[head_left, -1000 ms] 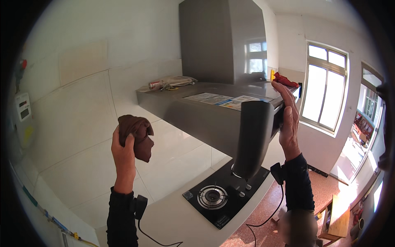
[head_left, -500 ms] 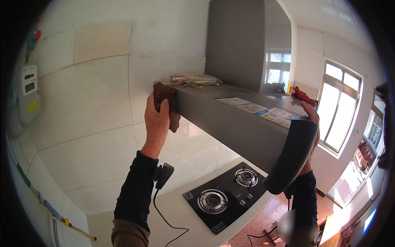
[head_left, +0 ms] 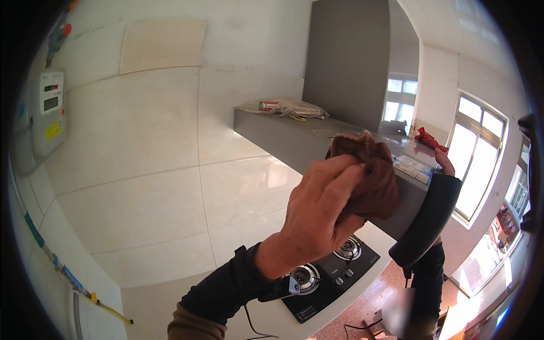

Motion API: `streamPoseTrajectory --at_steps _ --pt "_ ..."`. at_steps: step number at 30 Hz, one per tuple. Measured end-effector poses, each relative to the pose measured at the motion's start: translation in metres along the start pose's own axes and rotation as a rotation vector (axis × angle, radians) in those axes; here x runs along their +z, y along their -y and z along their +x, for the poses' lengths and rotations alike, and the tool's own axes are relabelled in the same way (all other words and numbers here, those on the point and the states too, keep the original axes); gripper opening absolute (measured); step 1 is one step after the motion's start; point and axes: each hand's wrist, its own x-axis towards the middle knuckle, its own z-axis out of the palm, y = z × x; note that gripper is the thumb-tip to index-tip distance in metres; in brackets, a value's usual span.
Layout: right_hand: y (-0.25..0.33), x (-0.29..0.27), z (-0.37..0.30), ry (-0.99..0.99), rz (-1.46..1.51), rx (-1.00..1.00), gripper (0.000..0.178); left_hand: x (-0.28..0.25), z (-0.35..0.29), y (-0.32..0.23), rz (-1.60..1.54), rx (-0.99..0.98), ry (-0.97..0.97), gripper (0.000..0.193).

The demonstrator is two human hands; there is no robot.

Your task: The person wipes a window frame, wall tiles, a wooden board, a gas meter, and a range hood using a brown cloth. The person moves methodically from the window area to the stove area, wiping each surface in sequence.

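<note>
My left hand point(head_left: 323, 207) is closed around a bunched brown cloth point(head_left: 377, 184) and presses it to the front of a grey range hood point(head_left: 272, 137). The cloth hides part of the hood's front and its top labels point(head_left: 412, 168). At the hood's right end, the stretched fingers of my right hand point(head_left: 445, 162) lie along the upper edge. A curved black piece point(head_left: 429, 224) at that end hides the rest of this hand, thumb included. No held thing shows in its visible fingers.
Below the hood, a black gas hob point(head_left: 334, 283) with two burners sits in a pale counter point(head_left: 170, 311). A clear plastic bag point(head_left: 306, 107) and a red crumpled item point(head_left: 430, 139) lie atop the hood. A gas meter point(head_left: 51, 110) and pipe run along the left wall.
My left hand has carried the brown cloth from the hood's far left corner rightward along its front. The right hand stays at the right end. The whole view has shifted slightly.
</note>
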Motion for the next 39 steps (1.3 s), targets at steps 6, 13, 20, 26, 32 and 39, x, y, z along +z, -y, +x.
streamPoseTrajectory --at_steps 6,13,20,26,32,39 --pt "0.006 -0.002 -0.002 0.017 -0.029 0.054 0.043 -0.025 -0.028 0.065 0.101 -0.335 -0.052 0.058" --pt "-0.009 0.001 0.0 0.075 0.125 0.082 0.042 -0.076 -0.058 0.178 0.156 -0.613 -0.18 0.047" --pt "-0.036 -0.008 -0.005 0.117 0.094 0.008 0.086 -0.114 -0.07 0.257 0.379 -0.674 -0.142 0.044" --pt "-0.05 -0.007 -0.004 0.115 0.157 0.01 0.088 -0.125 -0.067 0.284 0.403 -0.72 -0.096 0.04" --pt "-0.014 -0.002 -0.001 0.116 0.012 -0.029 0.044 -0.104 -0.065 0.243 0.367 -0.722 -0.134 0.045" --pt "0.003 0.005 -0.002 0.045 0.014 0.075 0.044 -0.069 -0.063 0.155 0.346 -0.48 -0.063 0.043"
